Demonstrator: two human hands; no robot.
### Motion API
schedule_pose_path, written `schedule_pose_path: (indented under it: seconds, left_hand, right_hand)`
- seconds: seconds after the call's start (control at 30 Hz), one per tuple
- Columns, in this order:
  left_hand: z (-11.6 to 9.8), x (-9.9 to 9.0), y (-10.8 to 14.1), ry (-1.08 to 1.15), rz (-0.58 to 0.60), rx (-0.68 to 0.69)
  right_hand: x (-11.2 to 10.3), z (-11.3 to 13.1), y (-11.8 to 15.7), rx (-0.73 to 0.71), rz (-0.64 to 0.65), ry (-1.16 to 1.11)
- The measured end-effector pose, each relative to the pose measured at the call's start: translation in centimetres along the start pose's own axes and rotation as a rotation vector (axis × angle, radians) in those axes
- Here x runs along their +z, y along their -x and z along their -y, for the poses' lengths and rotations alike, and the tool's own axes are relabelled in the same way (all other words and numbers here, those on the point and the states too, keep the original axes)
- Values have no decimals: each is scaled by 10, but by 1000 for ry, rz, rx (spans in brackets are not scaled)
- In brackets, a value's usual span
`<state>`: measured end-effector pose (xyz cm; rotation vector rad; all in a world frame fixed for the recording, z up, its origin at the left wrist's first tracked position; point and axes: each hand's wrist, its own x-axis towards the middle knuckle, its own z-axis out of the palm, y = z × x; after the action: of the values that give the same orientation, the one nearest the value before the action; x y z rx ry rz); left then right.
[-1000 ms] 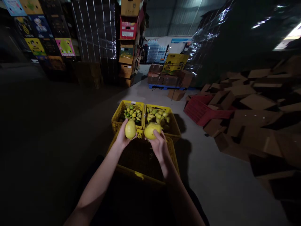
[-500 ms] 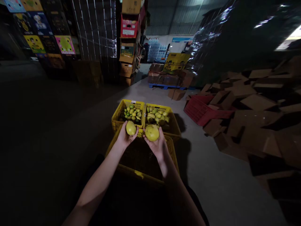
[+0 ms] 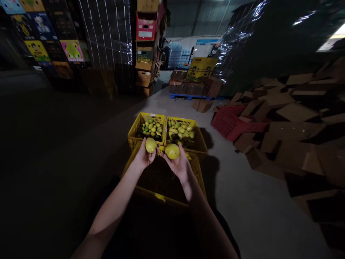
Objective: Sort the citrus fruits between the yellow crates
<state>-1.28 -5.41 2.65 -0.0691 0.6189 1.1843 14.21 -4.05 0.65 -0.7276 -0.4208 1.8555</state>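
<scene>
My left hand (image 3: 145,157) has its fingers curled round a yellow lemon (image 3: 151,145). A larger, oval yellow lemon (image 3: 172,151) rests in my right hand (image 3: 181,164), gripped between thumb and fingers. Both hands are close together over the far part of the near yellow crate (image 3: 159,197), whose inside is dark. Just beyond them stand two more yellow crates. The left crate (image 3: 132,138) holds several smaller green and yellow fruits (image 3: 152,126); the right crate (image 3: 201,142) holds several yellow-green fruits (image 3: 183,132).
To the right, a red crate (image 3: 229,124) lies tipped against a heap of flattened cardboard boxes (image 3: 293,144). A blue pallet (image 3: 190,96) carries boxes farther back. Stacked cartons (image 3: 145,54) and plastic-wrapped stacks rise behind. Grey floor (image 3: 231,187) surrounds the crates.
The lemon in my right hand has turned and shifted slightly left and up. The left lemon has moved a little up and right. Both stay held; the view has tilted slightly.
</scene>
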Motion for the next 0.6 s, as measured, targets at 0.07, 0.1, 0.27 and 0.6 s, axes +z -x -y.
schedule_pose_path:
  seconds: [0.07, 0.1, 0.27, 0.6]
  left_hand:
    - [1, 1, 1, 3, -15, 17]
    - [1, 2, 1, 6, -22, 25]
    - [1, 2, -1, -40, -38, 97]
    - [8, 1, -1, -342, 21, 617]
  right_hand:
    - [-1, 0, 0, -7, 0, 6]
    - [-1, 0, -1, -7, -2, 14]
    - [-7, -1, -3, -36, 9, 58]
    - [0, -3, 11, -289, 72, 202]
